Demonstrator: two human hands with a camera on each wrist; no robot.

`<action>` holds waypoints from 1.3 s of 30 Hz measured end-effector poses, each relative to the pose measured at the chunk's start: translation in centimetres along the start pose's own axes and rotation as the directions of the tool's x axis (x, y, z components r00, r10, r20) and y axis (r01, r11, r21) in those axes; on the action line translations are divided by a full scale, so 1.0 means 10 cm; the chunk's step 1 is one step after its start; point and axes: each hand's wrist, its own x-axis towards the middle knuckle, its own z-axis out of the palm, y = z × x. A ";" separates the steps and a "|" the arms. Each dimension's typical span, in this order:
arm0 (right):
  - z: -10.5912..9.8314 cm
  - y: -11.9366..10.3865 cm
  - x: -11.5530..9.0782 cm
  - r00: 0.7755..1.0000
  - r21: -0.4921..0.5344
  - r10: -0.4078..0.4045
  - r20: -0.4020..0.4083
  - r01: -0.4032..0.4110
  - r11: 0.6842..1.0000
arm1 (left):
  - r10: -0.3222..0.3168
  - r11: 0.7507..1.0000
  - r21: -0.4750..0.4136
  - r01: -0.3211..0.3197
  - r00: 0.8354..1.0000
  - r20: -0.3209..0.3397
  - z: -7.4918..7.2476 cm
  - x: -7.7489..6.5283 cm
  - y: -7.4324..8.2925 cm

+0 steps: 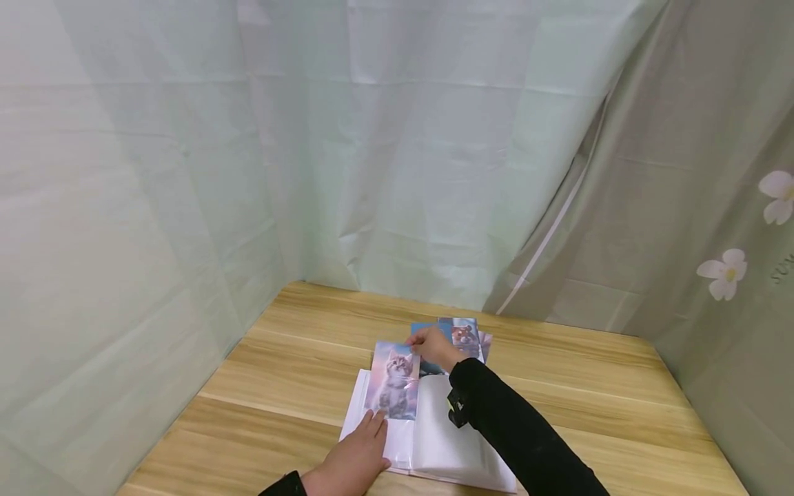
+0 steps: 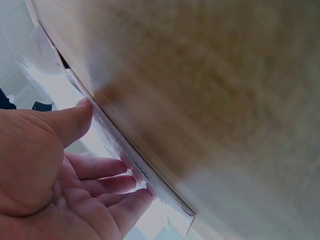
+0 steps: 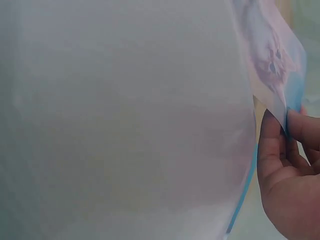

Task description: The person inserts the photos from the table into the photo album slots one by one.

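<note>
- Judging from the head view, I take the step in hand as slipping the kitten card into a clear pocket on the left page of the open album.
- Card position: lower part over that page, top end past the album's upper edge. I cannot tell whether its bottom is inside a pocket.
- Right hand: thumb and fingers pinch the card's upper right corner.
- Left hand: fingers extended, gripping nothing, tips on the page at the card's lower end.
- Next move, my estimate: a straight downward push, card parallel to the spine, page steadied; skewing could snag or buckle it.
- Edges: the other cards lie just beyond the album's top, near the right hand, so I want little sideways sweep there. The right sleeve crosses above the right page.
- Room: tabletop open to left and right; curtain stands behind its far edge.
</note>
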 end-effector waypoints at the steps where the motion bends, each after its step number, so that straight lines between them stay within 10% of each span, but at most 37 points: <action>1: 0.01 0.00 0.00 1.000 -0.001 0.004 0.004 -0.004 1.000 | 0.003 1.000 0.005 -0.003 1.000 -0.005 0.00 0.00 0.00; 30: 0.17 0.01 -0.13 0.991 -0.118 -0.113 0.072 0.121 0.986 | -0.013 0.995 -0.094 0.014 1.000 0.005 -0.01 -0.01 -0.02; 39: 0.18 -0.02 -0.08 0.973 -0.378 -0.225 0.057 0.229 0.897 | -0.031 0.991 -0.126 0.033 0.999 0.015 0.00 0.00 -0.02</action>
